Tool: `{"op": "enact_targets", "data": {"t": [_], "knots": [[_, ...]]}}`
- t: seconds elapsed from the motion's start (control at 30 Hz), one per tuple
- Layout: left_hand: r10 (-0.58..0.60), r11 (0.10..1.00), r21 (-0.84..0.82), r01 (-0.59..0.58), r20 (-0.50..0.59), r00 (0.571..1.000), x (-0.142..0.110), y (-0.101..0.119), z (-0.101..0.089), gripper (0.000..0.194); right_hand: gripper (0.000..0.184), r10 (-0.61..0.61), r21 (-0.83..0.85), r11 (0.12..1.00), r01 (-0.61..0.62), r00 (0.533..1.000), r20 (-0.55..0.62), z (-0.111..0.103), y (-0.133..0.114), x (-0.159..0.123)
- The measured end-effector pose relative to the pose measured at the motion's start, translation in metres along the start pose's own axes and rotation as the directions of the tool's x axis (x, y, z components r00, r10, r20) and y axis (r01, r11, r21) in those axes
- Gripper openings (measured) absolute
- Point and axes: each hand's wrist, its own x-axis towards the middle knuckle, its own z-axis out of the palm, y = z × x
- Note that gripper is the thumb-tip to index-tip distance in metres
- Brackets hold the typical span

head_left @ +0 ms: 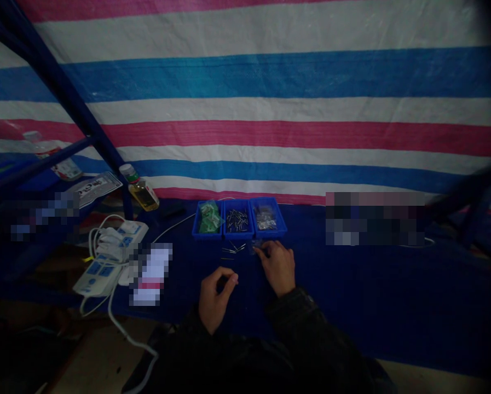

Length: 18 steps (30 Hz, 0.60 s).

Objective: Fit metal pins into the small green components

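My left hand (pixel 214 300) is closed in a pinch above the dark blue tabletop, thumb and forefinger together; whatever lies between them is too small to make out. To its right, my right hand (pixel 278 266) grips a small clear plastic bag (pixel 254 247) at its edge with the fingertips. Several thin metal pins (pixel 232 249) lie loose on the table between the hands and the bins. Behind stand three blue bins side by side: the left bin (pixel 207 236) holds green packets (pixel 209 217), the middle bin (pixel 238 236) dark metal pins (pixel 237 220), the right bin (pixel 270 235) small clear bags (pixel 265 218).
At the left lie a white power strip (pixel 99 273) with tangled cables and a blurred-out phone-like object (pixel 151 276). A bottle of yellow liquid (pixel 142 191) stands near a blue metal frame (pixel 70 109). Striped sheeting (pixel 270 131) hangs behind the table.
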Motion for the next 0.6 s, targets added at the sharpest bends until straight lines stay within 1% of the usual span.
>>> {"op": "enact_targets", "data": {"t": [0.1,0.17,0.27,0.33,0.4,0.47,0.53,0.6], "knots": [[-0.024,1.0,-0.001,0.024,-0.011,1.0,0.0,-0.001,0.0,0.025,0.028,0.029,0.125,0.992,-0.026,0.999,-0.021,-0.004,0.001,-0.002],[-0.047,0.999,-0.011,0.047,-0.028,0.998,0.0,-0.005,0.0,0.03,0.028,0.058,0.226,0.973,-0.043,0.997,-0.057,-0.008,0.001,-0.005],[-0.086,0.994,-0.077,0.084,-0.022,0.996,-0.002,-0.016,0.001,0.045,0.027,0.071,0.382,0.924,-0.022,0.991,-0.115,-0.015,-0.003,-0.016],[-0.107,0.987,-0.125,0.105,-0.006,0.994,-0.004,-0.022,0.002,0.053,0.024,0.041,0.458,0.889,0.016,0.993,-0.115,-0.018,-0.007,-0.027],[-0.117,0.985,-0.13,0.117,0.008,0.993,-0.004,-0.023,0.003,0.056,0.021,-0.015,0.51,0.86,0.036,0.999,-0.045,-0.02,-0.013,-0.039],[-0.112,0.989,-0.097,0.111,-0.002,0.994,-0.004,-0.021,0.003,0.056,0.018,-0.1,0.549,0.834,0.049,0.993,0.063,-0.02,-0.017,-0.051],[-0.093,0.993,-0.081,0.089,-0.049,0.994,-0.002,-0.016,0.003,0.049,0.016,-0.18,0.585,0.809,0.052,0.97,0.163,-0.019,-0.02,-0.06],[-0.078,0.993,-0.093,0.07,-0.077,0.994,-0.001,-0.013,0.002,0.036,0.015,-0.232,0.609,0.792,0.043,0.944,0.235,-0.019,-0.021,-0.064]]}}
